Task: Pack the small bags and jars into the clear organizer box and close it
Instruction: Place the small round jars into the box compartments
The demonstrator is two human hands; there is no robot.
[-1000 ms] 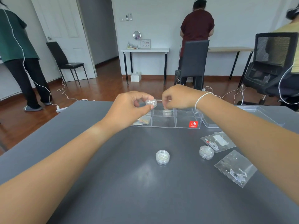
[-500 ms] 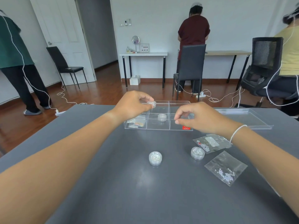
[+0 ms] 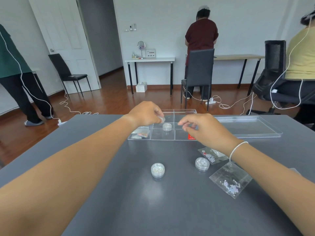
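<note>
Left hand (image 3: 144,113) pinches small jar (image 3: 161,119) over organizer box (image 3: 162,136), above compartment with another jar (image 3: 167,126). Right hand (image 3: 202,129) loosely curled, holds nothing visible. Risk: jar tilts on release, catches divider. Two jars, two bags wait at 6 o'clock on surface (image 3: 170,210); lid (image 3: 247,126) at 3 o'clock.

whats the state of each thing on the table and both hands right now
organizer box: open, lid off
lid: flat on table, right of box
jar in box: in a middle compartment
left hand: pinching a jar over the box
right hand: empty, over box's right end
two jars: closed, unpacked
two bags: flat, unpacked
</note>
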